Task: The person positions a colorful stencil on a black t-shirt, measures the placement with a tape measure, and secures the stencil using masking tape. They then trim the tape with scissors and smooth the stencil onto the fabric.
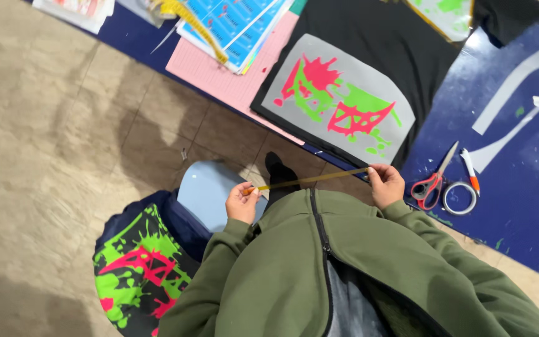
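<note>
A person in an olive-green zip jacket stands at the edge of a dark blue work table, stretching a thin yellow-brown strip of tape between both hands. At about 8 o'clock in the view, a black garment splashed with neon green and pink lies in a heap on the tiled floor, just beside a pale blue stool seat. The left hand is curled, thumb and forefinger pinching the tape's left end. The tape runs taut, rising slightly toward 3 o'clock, in the air in front of the person's chest and just short of the table edge. The right hand pinches the other end, remaining fingers folded in. Beyond the tape, at 12 o'clock, a black T-shirt lies flat on the table, bearing a grey transfer sheet with a pink and green splatter design. A pink cutting mat and a yellow measuring tape sit toward 11 o'clock. At 3 o'clock, red-handled scissors lie touching a tape roll, beside an orange-tipped pen. The strip looks light, limp and probably sticky, likely to curl or cling if slackened; it seems best held by its two ends, under tension.
</note>
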